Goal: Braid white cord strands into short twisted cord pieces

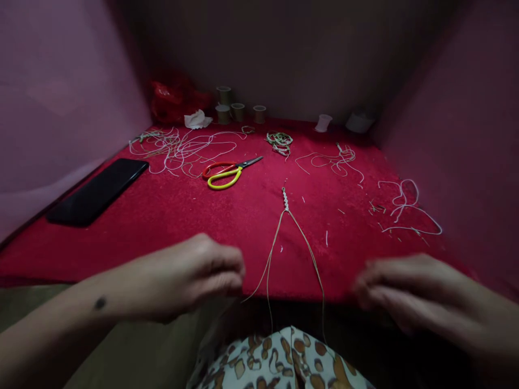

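Observation:
A short braided cord point(285, 200) lies at the middle of the red cloth, with a small loop at its far end. Its loose tan strands point(311, 249) spread in two groups and hang over the near edge. My left hand point(205, 275) is left of these strands, its fingers curled closed; whatever they hold, if anything, is hidden. To the right, apart from the strands, my right hand point(413, 294) is smeared by motion, and its grip cannot be made out. Scissors point(227, 174) with one red and one yellow handle lie beyond my left hand.
A black phone point(99, 192) lies at the left. Tangled pale threads point(182, 148) and a green-white cord bundle point(279, 142) lie farther back. Thread spools point(223, 114) and a red plastic bag point(170, 100) stand behind. More loose thread point(405, 202) and clippings lie at the right, between pink side walls.

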`<action>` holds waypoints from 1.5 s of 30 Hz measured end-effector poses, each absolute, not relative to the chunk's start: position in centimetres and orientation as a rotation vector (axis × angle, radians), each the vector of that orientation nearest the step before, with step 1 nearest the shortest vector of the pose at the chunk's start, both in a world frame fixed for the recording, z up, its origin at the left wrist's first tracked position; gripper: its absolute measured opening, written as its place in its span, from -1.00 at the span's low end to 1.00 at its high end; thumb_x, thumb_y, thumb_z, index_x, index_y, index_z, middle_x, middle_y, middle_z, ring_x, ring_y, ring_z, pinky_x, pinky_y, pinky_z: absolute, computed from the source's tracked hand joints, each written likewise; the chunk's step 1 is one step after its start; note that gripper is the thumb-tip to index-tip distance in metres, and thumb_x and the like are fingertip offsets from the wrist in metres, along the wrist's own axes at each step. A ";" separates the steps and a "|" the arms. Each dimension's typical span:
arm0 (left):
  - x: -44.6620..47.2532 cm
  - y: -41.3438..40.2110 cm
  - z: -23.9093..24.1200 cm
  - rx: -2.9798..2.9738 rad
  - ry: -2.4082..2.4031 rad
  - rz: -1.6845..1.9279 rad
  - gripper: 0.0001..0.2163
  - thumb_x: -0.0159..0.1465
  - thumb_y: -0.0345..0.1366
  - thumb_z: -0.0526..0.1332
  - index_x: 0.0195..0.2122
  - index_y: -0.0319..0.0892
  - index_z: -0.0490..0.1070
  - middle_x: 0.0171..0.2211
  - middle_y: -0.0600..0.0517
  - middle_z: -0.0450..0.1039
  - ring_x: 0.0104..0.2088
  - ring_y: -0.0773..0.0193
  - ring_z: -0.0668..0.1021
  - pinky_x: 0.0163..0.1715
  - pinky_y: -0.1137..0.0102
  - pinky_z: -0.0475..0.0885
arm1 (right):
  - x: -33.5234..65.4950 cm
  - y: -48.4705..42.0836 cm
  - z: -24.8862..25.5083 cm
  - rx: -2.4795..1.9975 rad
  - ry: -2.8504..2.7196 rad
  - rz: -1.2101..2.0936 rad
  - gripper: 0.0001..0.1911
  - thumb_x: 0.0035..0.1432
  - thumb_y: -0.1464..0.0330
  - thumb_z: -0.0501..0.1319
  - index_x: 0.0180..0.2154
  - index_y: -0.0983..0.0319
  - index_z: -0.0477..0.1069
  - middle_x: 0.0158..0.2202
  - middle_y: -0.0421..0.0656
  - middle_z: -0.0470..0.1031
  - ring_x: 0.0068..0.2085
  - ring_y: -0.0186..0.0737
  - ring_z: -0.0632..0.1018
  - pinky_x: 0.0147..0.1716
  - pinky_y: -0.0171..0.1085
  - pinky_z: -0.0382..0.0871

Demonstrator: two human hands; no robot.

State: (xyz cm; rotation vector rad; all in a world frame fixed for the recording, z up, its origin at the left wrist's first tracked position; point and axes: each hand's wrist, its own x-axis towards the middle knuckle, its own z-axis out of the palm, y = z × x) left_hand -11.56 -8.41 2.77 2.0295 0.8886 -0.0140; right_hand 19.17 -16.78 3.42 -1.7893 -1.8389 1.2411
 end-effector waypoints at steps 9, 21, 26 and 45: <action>-5.3 -0.9 1.7 2.190 1.119 0.087 -0.77 0.16 -0.24 0.06 -0.41 -0.26 0.44 -0.68 0.06 0.36 -0.65 0.38 0.40 -0.61 0.49 0.18 | 15.1 -5.0 2.1 -1.820 -2.157 0.808 -0.81 0.06 0.35 0.12 -0.36 0.28 0.47 -0.53 -0.16 0.45 -0.56 -0.38 0.41 -0.60 -0.41 0.19; -0.9 -1.2 1.4 2.585 1.187 0.048 -0.79 0.10 -0.28 0.09 -0.42 -0.28 0.46 -0.47 -0.17 0.47 -0.44 0.13 0.49 -0.49 0.36 0.22 | 13.2 -3.1 1.2 -1.917 -2.344 0.571 -0.85 -0.06 0.37 0.18 -0.56 0.30 0.43 -0.59 -0.10 0.42 -0.54 -0.36 0.35 -0.56 -0.33 0.04; -1.0 -1.3 1.1 2.474 1.210 0.118 -0.84 0.06 -0.37 0.07 -0.48 -0.27 0.43 -0.49 -0.13 0.44 -0.42 0.16 0.48 -0.46 0.36 0.23 | 13.3 -3.3 1.4 -1.921 -2.233 0.714 -0.87 -0.10 0.46 0.17 -0.64 0.28 0.35 -0.72 -0.19 0.32 -0.63 -0.40 0.33 -0.63 -0.37 0.04; -2.3 0.3 0.1 1.340 0.950 0.236 -0.90 0.10 -0.50 0.08 -0.53 -0.25 0.27 -0.62 0.03 0.44 -0.74 0.41 0.40 -0.82 0.53 0.26 | 14.4 -3.7 0.0 -1.460 -1.222 1.704 -0.92 0.00 0.52 0.12 -0.51 0.30 0.33 -0.62 -0.21 0.41 -0.74 -0.45 0.37 -0.86 -0.48 0.18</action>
